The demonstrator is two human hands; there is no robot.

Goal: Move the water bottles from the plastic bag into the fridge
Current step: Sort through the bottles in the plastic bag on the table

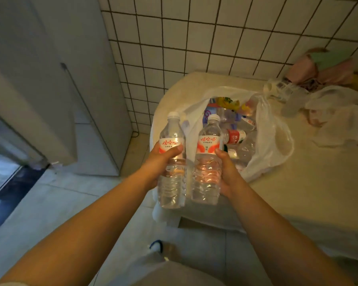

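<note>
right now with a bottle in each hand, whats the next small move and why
Probably turn left and carry both toward the fridge: the left hand and right hand each already hold a bottle clear of the plastic bag.

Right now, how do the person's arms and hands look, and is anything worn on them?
Both forearms are bare as far as the picture shows: no sleeves, and no watch or bracelet shows at the wrists. The left hand and the right hand wear no gloves, and no rings are visible. The left thumbnail looks short and plain.
</note>
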